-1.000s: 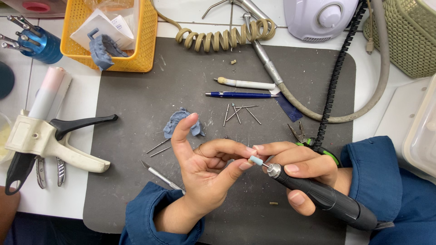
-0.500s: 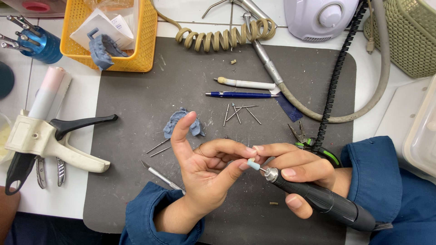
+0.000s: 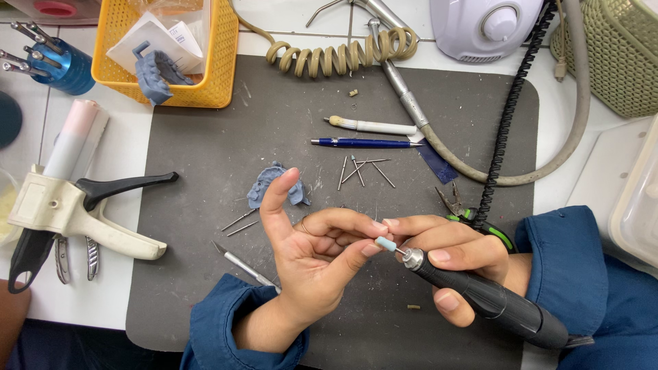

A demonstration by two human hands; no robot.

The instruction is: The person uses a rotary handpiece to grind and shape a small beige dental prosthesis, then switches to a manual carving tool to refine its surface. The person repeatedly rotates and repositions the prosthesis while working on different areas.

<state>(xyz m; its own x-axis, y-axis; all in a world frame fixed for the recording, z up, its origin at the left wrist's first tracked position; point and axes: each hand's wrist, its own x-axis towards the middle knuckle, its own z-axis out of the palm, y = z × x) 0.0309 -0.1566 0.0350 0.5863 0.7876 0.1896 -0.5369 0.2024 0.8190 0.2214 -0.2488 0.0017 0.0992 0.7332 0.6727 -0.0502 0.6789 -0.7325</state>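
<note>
My right hand (image 3: 459,257) grips a black rotary handpiece (image 3: 490,298) that carries a small pale blue cylindrical tip (image 3: 385,244). The tip rests against the fingers of my left hand (image 3: 312,250). The thumb and curled fingers of that hand pinch something small that I cannot make out, and its index finger points up. Both hands hover over the front middle of a dark grey mat (image 3: 274,123). Blue sleeves cover both forearms.
On the mat lie a blue-grey dental cast (image 3: 274,186), several thin burs (image 3: 360,170), a blue pen (image 3: 363,143), a small brush (image 3: 370,125), small pliers (image 3: 456,205) and a scalpel (image 3: 243,264). A dispensing gun (image 3: 75,205) lies left, a yellow basket (image 3: 168,55) behind it.
The handpiece tip has slid a little left along my left fingers. Both hands stay in the same place over the mat.
</note>
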